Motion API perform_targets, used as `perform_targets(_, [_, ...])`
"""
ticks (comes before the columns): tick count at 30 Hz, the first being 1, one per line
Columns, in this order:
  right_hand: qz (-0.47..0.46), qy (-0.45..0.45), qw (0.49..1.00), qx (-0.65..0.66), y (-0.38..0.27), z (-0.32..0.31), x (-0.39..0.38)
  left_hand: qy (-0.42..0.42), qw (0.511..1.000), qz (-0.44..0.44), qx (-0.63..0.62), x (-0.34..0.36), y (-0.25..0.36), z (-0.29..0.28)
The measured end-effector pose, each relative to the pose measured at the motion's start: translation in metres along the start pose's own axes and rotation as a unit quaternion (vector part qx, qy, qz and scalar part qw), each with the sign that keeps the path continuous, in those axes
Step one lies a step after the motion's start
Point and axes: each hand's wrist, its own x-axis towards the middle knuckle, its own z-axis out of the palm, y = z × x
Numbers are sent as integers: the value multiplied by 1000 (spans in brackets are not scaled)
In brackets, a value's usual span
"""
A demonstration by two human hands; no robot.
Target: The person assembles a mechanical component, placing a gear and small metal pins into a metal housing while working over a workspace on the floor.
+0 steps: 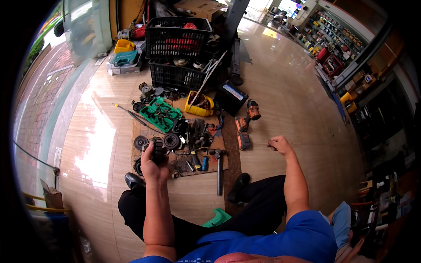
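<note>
My left hand (154, 163) grips a black, ridged round part (157, 148) above a cardboard work mat (184, 168) covered with greasy parts. Beside it lie dark round pulleys (171, 140), a green plastic tool tray (158, 114), a blue-handled tool (204, 164) and a long hammer-like steel tool (219, 175). My right hand (279, 144) is raised over the floor at the right, its fingers pinched; what they hold, if anything, is too small to make out. Orange-and-black power tools (243, 132) stand between it and the mat.
Behind the mat are stacked black crates (175, 39), a yellow bin (199, 109) and a black battery (230, 97). A glass door (79, 30) is at left, shelves (333, 35) at far right. Another person's denim-clad leg (341, 221) is near my right side.
</note>
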Motion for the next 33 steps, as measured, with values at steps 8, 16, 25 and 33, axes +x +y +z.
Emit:
perform_targets(8, [41, -12, 999, -5, 1, 0, -2, 27, 1000, 12, -11, -7, 6, 8])
perform_targets(16, [43, -5, 999, -27, -4, -3, -3, 15, 1000, 10, -20, -4, 8, 5])
perform_targets(25, [58, -44, 985, -156, -4, 1, -3, 24, 1000, 11, -5, -9, 10, 11])
perform_targets(33, [118, -20, 972, -203, -3, 5, 2, 19, 1000, 19, -4, -10, 12, 11])
